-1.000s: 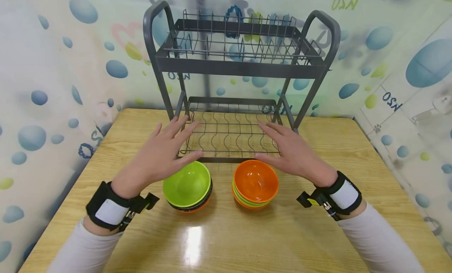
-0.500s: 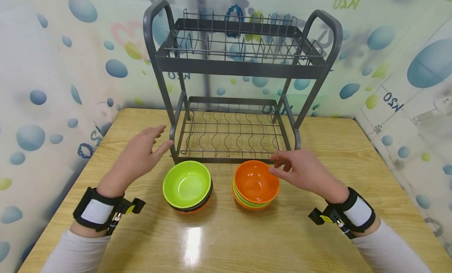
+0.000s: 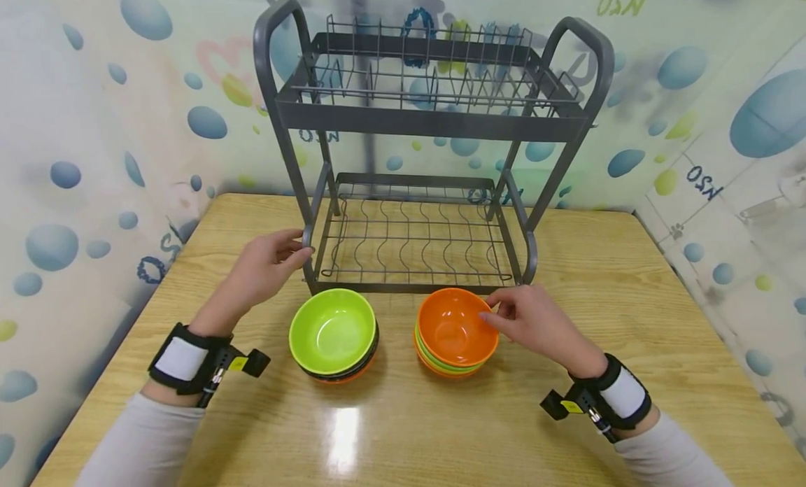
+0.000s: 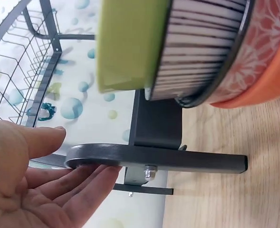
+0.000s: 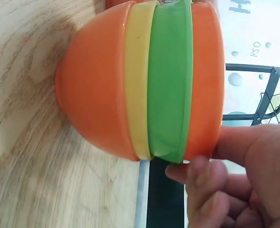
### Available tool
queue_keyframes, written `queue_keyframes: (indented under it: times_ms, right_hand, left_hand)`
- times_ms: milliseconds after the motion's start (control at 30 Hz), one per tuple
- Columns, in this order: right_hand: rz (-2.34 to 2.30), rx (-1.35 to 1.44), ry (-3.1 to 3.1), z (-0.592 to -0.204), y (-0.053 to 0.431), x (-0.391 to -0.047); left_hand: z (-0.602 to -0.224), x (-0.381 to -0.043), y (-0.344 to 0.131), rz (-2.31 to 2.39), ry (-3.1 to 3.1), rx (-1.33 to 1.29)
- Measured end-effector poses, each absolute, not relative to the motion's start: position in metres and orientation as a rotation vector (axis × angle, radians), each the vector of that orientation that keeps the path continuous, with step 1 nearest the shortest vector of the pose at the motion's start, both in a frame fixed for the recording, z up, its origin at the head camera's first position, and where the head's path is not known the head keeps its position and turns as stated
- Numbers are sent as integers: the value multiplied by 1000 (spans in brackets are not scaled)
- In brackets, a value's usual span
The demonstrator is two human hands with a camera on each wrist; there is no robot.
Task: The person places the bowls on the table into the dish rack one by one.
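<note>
In the head view my right hand [image 3: 535, 318] pinches the rim of the top orange bowl [image 3: 456, 329], thumb inside and fingertips outside. Under it, nested in the right stack, are a green bowl [image 5: 170, 85], a yellow bowl [image 5: 139, 85] and another orange bowl [image 5: 94, 90]. My left hand [image 3: 261, 270] has its fingers curled round the left front leg of the dark grey dish rack [image 3: 409, 287]; the thumb is on the near side. Beside it, the left stack has a lime green bowl [image 3: 332, 329] on top, a striped bowl [image 4: 201, 42] and a patterned orange bowl [image 4: 263, 61] beneath.
The two-tier rack stands on the wooden table [image 3: 403, 431] against a patterned backdrop [image 3: 126, 88]. Its upper tier [image 3: 428, 81] has upright wire dividers; the lower tier [image 3: 409, 235] has wavy wires. Both bowl stacks sit close to the rack's front edge.
Both hands have come down from over the lower tier and moved apart. The left has reached the rack's front leg. The right has taken hold of the top orange bowl's rim.
</note>
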State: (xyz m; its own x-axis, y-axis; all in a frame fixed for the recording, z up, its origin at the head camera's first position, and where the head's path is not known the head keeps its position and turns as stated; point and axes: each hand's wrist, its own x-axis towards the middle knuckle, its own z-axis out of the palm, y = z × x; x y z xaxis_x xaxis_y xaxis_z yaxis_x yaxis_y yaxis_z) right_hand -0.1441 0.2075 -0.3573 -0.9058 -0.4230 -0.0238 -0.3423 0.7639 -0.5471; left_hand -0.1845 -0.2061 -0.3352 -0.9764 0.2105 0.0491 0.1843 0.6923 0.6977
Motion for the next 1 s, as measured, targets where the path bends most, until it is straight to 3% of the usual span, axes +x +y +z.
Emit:
queue_keyframes:
  times_ms: [767,1000]
  right_hand:
    - [-892,-666,2871,-325,190,-156]
    - [-974,-713,2875,-314,184,-160]
  left_hand:
    - [-342,-195,-208,1276,2725,283]
    - [-332,-187,-205,1080,2960,288]
